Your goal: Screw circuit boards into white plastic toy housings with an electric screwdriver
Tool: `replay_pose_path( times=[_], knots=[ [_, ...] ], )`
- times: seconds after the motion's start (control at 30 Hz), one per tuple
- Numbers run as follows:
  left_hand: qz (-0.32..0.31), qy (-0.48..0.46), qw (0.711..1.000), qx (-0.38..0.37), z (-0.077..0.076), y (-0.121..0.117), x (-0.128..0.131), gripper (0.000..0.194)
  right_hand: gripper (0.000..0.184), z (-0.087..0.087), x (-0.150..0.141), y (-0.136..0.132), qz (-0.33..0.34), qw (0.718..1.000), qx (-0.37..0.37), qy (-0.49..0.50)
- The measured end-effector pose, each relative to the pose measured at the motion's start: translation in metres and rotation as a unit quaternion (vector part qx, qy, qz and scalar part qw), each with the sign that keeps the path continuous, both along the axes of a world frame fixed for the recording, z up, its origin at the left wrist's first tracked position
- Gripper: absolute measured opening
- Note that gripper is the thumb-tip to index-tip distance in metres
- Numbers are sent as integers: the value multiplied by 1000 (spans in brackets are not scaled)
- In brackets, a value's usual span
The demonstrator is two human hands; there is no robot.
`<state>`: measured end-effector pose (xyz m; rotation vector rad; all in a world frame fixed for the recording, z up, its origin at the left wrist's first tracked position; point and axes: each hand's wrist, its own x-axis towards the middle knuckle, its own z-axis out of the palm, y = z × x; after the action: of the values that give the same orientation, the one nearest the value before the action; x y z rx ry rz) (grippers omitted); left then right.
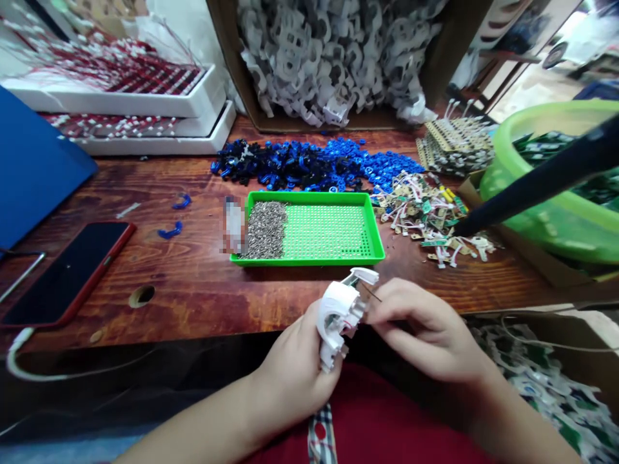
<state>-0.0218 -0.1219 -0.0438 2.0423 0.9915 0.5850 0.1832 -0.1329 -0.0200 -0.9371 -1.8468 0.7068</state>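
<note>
My left hand [290, 364] is closed around a white plastic housing [336, 306], a curved shell with clips and openings, held up before the table's front edge. My right hand [430, 332] is at the housing's right side, thumb and fingers pinched together. What the fingertips grip is too small to make out. A thin dark wire or pin [371, 292] sticks out near them. Just beyond the hands lies a green perforated tray [309, 262], with a heap of small metal screws [265, 229] in its left end.
Blue and black plastic parts [314, 161] are piled behind the tray. Right of it lie small wired boards [416, 212], under a dark slanting rod [532, 177]. A phone [68, 274] lies left. A box of white housings [333, 58] stands behind; a green basin [512, 174] is right.
</note>
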Motion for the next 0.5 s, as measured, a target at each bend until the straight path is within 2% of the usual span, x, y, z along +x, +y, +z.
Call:
replay_pose_path(
  times=[0.07,0.1,0.17,0.2,0.27,0.37,0.43,0.5],
  knots=[
    [-6,29,999,-17,1,2,3,43,26,-4,6,-8,-113,990,-8,83],
    [-16,38,999,-23,1,3,6,47,36,-7,7,-11,-154,983,-14,101],
    [-53,42,997,-27,3,4,13,53,61,-10,6,-14,-155,985,-55,50],
    [-72,39,996,-23,3,5,17,54,65,-10,4,-14,-134,988,-81,2],
    [-109,32,993,-13,5,5,26,54,49,-5,0,-13,-116,985,-108,-67],
    [-171,19,985,-19,7,6,38,63,22,8,7,-14,-132,982,-105,-84],
    [-214,7,976,-47,8,8,40,81,18,17,29,-19,-139,980,-99,-104],
    [-238,7,969,-65,10,12,37,96,16,20,66,-32,-157,970,-90,-163]
  ],
)
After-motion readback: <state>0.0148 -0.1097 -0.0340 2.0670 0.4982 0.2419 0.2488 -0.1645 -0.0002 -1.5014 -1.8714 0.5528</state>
